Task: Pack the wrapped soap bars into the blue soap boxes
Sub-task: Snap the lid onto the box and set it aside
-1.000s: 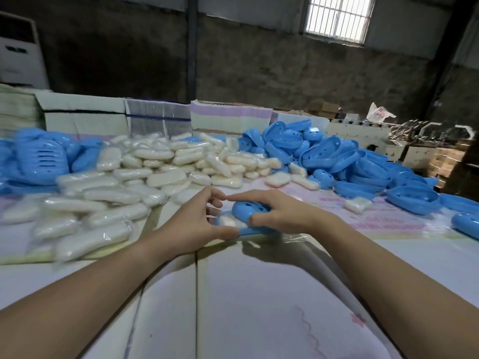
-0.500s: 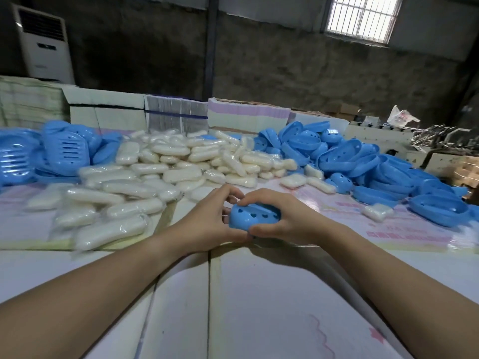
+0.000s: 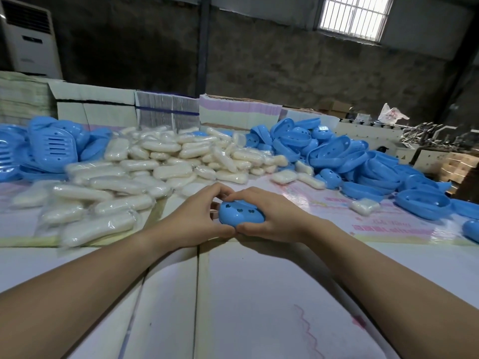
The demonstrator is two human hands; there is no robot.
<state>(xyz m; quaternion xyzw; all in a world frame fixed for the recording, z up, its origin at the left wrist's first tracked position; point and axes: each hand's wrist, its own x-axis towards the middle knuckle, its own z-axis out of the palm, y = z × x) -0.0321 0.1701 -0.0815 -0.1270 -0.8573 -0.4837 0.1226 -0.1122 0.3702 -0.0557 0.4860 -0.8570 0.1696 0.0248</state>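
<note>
Both hands, left and right, curling fingers round box, squeezing it. Advice: press evenly, thumbs along the near seam, till it clicks.

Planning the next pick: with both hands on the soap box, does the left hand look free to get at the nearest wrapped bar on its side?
Probably yes, once it lets go. The left hand grips the soap box with the right hand; the bar lies to its left with only bare table between.
</note>
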